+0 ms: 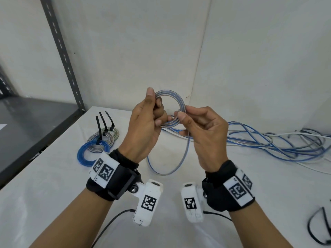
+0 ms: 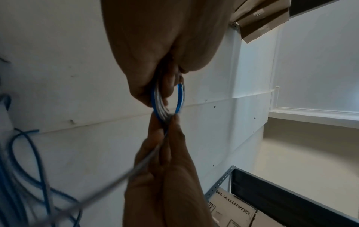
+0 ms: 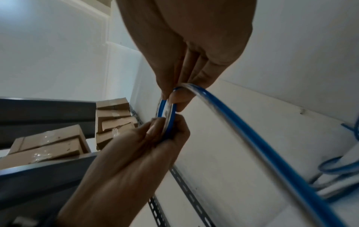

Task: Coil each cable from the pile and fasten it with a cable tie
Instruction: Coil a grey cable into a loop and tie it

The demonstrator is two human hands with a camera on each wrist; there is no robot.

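A blue-and-grey cable coil (image 1: 176, 102) is held up above the white table (image 1: 53, 194). My left hand (image 1: 155, 104) grips the coil's left side, with the thumb over it and the fingers curled through the ring. My right hand (image 1: 184, 113) pinches the cable at the coil's right edge. From there the uncoiled tail (image 1: 185, 154) hangs down in a loop to the table. In the left wrist view the coil (image 2: 179, 98) is seen edge-on between both hands. In the right wrist view the tail (image 3: 252, 145) runs from my right fingertips (image 3: 174, 98) down to the right.
The pile of loose blue and white cables (image 1: 277, 142) lies at the right. Three finished coils (image 1: 100, 142) with black ties lie at the left, beside a dark metal shelf (image 1: 26, 126). Loose black cable ties (image 1: 318, 228) lie at the front right. Cardboard boxes (image 3: 48, 142) sit on the shelving.
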